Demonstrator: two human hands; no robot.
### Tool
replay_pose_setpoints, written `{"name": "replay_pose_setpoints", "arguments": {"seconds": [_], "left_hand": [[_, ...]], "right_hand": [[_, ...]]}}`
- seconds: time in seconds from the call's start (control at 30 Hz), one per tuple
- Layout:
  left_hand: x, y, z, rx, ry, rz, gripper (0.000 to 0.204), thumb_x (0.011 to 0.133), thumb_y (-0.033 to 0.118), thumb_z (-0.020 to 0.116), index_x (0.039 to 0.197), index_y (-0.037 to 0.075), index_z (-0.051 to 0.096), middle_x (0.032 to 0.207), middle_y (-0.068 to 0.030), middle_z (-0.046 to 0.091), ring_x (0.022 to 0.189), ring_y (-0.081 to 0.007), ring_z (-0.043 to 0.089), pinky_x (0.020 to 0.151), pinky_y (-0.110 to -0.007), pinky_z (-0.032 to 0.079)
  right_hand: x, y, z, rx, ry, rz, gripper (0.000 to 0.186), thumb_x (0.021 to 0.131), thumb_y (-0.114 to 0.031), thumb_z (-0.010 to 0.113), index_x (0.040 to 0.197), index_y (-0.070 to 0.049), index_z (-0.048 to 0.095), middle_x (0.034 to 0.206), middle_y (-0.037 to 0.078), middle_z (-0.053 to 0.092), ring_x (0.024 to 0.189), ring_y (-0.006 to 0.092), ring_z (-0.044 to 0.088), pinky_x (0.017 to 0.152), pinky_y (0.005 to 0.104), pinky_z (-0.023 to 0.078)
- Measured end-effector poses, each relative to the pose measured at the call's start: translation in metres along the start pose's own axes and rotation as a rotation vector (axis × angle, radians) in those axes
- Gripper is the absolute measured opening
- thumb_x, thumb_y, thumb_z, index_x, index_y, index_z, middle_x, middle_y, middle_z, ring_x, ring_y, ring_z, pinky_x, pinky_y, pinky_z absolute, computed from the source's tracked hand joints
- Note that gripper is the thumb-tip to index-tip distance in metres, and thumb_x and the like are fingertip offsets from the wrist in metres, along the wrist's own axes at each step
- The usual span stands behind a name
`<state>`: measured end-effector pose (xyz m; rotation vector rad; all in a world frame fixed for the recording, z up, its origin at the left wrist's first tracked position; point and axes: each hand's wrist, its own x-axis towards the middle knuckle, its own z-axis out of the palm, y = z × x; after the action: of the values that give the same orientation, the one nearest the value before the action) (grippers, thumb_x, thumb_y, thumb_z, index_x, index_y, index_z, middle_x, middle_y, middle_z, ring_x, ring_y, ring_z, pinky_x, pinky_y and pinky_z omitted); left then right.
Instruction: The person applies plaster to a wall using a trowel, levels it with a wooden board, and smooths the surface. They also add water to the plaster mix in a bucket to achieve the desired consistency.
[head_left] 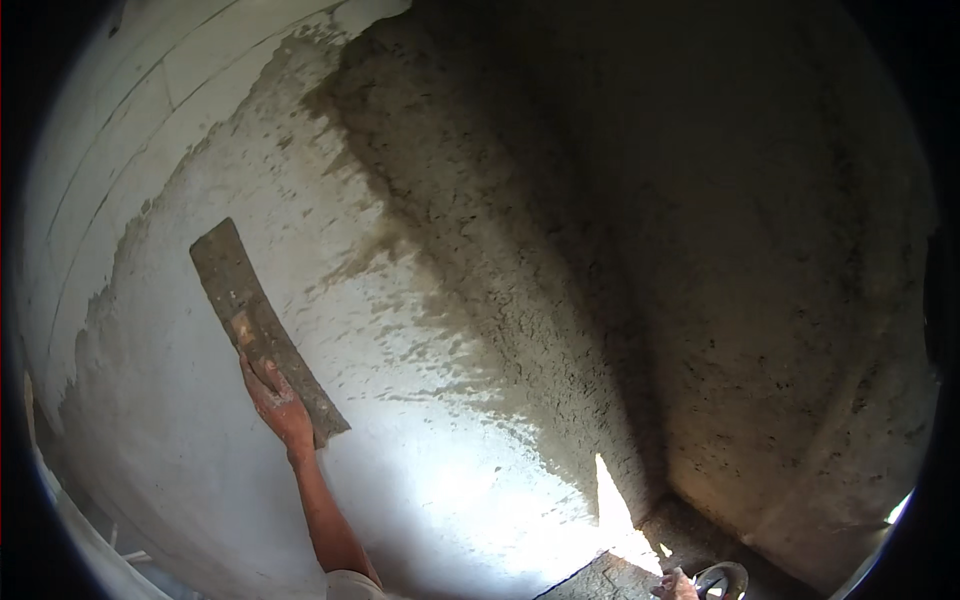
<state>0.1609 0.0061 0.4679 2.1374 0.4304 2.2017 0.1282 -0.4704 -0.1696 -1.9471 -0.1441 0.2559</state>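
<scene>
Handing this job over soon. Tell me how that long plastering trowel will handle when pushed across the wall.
The trowel looks like a long, flat, straight blade, so probably stiff. Mortar crusts its face, so likely heavier than bare. The left hand presses it flat on wet plaster, so it may drag.

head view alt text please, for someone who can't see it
A person's left hand presses a long plastering trowel flat against a wall coated in wet grey plaster. Only the right hand tip shows at the bottom edge, near a round dark object.
</scene>
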Motion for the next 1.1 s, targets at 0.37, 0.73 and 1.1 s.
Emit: {"name": "replay_pose_setpoints", "arguments": {"seconds": [0.37, 0.73, 1.1], "left_hand": [[0.192, 0.144, 0.141, -0.056, -0.072, 0.319, 0.05, 0.099, 0.044, 0.051, 0.131, 0.005, 0.056, 0.116, -0.0274, 0.063, 0.108, -0.0468, 0.058, 0.092, -0.05, 0.046], [0.073, 0.164, 0.146, -0.017, -0.374, 0.379, 0.055, 0.103, 0.044, 0.042, 0.147, 0.011, 0.041, 0.127, -0.0271, 0.059, 0.111, -0.045, 0.061, 0.095, -0.051, 0.047], [0.217, 0.154, 0.129, 0.085, -0.195, 0.208, 0.05, 0.1, 0.044, 0.046, 0.14, 0.013, 0.05, 0.106, -0.0301, 0.065, 0.103, -0.0495, 0.059, 0.086, -0.051, 0.049]], "right_hand": [[0.089, -0.007, -0.065, -0.038, 0.133, 0.11, 0.051, 0.074, -0.023, 0.082, 0.116, -0.007, 0.059, 0.106, 0.017, 0.068, 0.098, 0.0357, 0.066, 0.084, 0.0427, 0.053], [0.114, -0.006, -0.035, -0.083, 0.17, 0.014, 0.049, 0.074, -0.033, 0.082, 0.11, -0.007, 0.062, 0.106, 0.018, 0.067, 0.099, 0.0364, 0.065, 0.085, 0.0432, 0.052], [0.044, -0.064, -0.006, -0.142, 0.011, 0.094, 0.05, 0.076, -0.026, 0.082, 0.115, -0.001, 0.062, 0.107, 0.016, 0.069, 0.1, 0.0295, 0.068, 0.086, 0.0389, 0.053]]}}
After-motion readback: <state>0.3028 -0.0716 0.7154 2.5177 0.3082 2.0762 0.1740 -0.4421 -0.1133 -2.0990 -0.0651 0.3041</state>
